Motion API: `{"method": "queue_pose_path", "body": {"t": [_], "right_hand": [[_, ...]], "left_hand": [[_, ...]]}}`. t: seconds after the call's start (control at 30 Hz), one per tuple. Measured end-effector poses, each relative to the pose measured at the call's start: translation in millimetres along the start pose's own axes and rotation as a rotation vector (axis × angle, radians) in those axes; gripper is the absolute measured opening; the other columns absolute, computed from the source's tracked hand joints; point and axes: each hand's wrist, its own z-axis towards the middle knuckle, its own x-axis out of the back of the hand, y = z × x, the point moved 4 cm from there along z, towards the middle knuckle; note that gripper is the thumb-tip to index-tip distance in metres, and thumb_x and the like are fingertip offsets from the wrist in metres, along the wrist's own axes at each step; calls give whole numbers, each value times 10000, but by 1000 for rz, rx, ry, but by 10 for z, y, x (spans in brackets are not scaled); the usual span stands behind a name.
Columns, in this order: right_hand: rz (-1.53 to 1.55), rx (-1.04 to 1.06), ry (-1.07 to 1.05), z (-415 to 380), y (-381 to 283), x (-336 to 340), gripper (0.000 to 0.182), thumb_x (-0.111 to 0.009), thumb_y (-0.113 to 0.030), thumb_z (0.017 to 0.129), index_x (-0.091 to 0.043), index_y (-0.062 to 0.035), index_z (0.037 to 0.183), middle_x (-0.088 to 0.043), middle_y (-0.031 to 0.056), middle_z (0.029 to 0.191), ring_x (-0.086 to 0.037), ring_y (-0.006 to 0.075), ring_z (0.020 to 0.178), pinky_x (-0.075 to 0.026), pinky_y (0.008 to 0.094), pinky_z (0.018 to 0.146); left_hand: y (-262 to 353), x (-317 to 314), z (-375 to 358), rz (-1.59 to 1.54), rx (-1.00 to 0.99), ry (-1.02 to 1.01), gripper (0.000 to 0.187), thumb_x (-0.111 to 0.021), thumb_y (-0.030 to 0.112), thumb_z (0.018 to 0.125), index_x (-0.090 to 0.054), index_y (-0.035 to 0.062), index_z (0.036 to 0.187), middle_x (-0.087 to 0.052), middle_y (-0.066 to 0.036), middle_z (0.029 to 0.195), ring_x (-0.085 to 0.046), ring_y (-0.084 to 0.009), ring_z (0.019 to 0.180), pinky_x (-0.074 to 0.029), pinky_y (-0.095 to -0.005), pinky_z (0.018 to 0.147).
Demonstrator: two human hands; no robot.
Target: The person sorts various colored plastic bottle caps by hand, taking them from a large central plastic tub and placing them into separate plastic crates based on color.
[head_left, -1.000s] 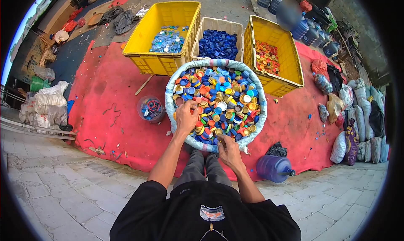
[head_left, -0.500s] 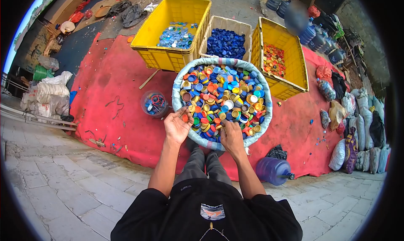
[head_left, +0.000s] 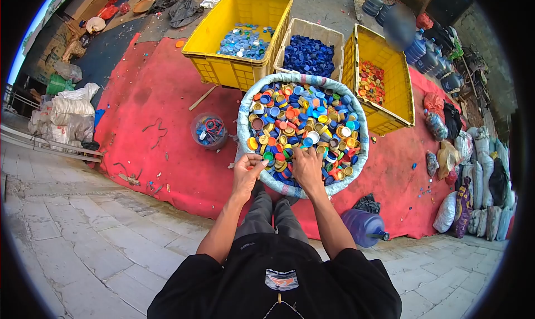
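Mixed bottle caps in many colours fill a round basket (head_left: pixel 245 118) with a pale blue cloth rim. At its near left rim is my left hand (head_left: pixel 246 173), fingers curled and thumb pointing toward the caps; what it holds, if anything, is too small to make out. My right hand (head_left: pixel 307 165) reaches over the near rim, back up, its bent fingertips down among the caps and partly hidden. Beyond the basket stand a yellow crate (head_left: pixel 223 64) with light blue caps, a white crate (head_left: pixel 316 30) with dark blue caps and another yellow crate (head_left: pixel 394 76) with red and orange caps.
A clear tub (head_left: pixel 209 131) with red and blue items stands left of the basket on the red mat (head_left: pixel 184 177). A large water bottle (head_left: pixel 363 227) lies at the near right. Filled sacks (head_left: pixel 446 213) line the right side; white sacks (head_left: pixel 71 117) are stacked left.
My left hand has turned from palm up, with an orange cap at its fingers, to curled fingers over the rim. The orange cap no longer shows there. The view has shifted slightly.
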Motion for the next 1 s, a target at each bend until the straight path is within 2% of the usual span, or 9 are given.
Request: {"method": "queue_pose_path", "body": {"t": [0.13,0.17,0.27,0.33,0.47,0.5,0.63,0.8,1.0], "right_hand": [[228,-92,69,-32,-7,157,336,-663,-38,778,-620,-69,1110,-697,75,875,-598,260,888,-412,425,801],[387,-186,76,-54,11,203,349,-664,-29,787,-608,-61,1130,-694,74,871,-609,248,870,-432,415,804],[910,-450,132,-168,128,254,408,-678,-6,795,-571,-27,1187,-674,65,840,-632,216,792,-480,350,759],[1322,-593,223,-259,195,267,479,-703,3,773,-544,8,1225,-644,53,798,-635,199,710,-494,261,658],[2101,-782,187,-492,212,273,354,-589,-149,838,-535,-5,1158,-604,61,898,-614,202,809,-504,333,735],[2140,-761,153,-540,232,232,288,-535,-197,844,-547,-39,1085,-590,68,943,-604,203,842,-498,356,756],[2226,-858,109,-724,245,130,202,-550,-199,843,-558,-72,1000,-577,48,893,-601,200,826,-490,341,747],[2128,-866,65,-752,164,128,195,-561,-211,861,-564,-81,1006,-595,51,903,-590,184,809,-482,328,740],[2089,-860,51,-741,146,119,191,-562,-197,888,-569,-69,1030,-599,51,908,-586,171,803,-483,321,733]], "left_hand": [[151,-150,-23,566,-283,-28,299,-765,90,771,-637,18,1031,-694,-46,840,-547,-55,628,-449,-235,582],[162,-176,-10,655,-323,-53,356,-769,71,754,-642,16,1082,-706,-57,952,-506,-67,577,-441,-251,546],[277,-292,18,811,-531,-100,383,-743,42,757,-629,17,1122,-698,-91,1006,-530,-129,588,-460,-278,576],[292,-338,68,891,-563,-161,398,-716,17,764,-620,20,1150,-687,-109,1062,-599,-197,675,-494,-315,639],[250,-392,180,1028,-606,-313,435,-671,-20,773,-602,33,1199,-656,-135,1165,-665,-300,927,-525,-401,794],[308,-426,178,1072,-510,-329,431,-667,-24,766,-608,35,1189,-649,-150,1170,-628,-330,1053,-514,-431,861],[368,-507,218,1214,-499,-380,365,-600,-15,799,-630,51,1157,-676,-170,1054,-648,-348,957,-523,-440,806],[303,-575,282,1297,-513,-406,315,-505,-9,836,-662,63,1099,-690,-171,926,-659,-357,854,-527,-453,746],[322,-570,301,1233,-539,-398,285,-581,-8,804,-673,53,1067,-684,-177,938,-653,-357,861,-527,-436,752]]}}
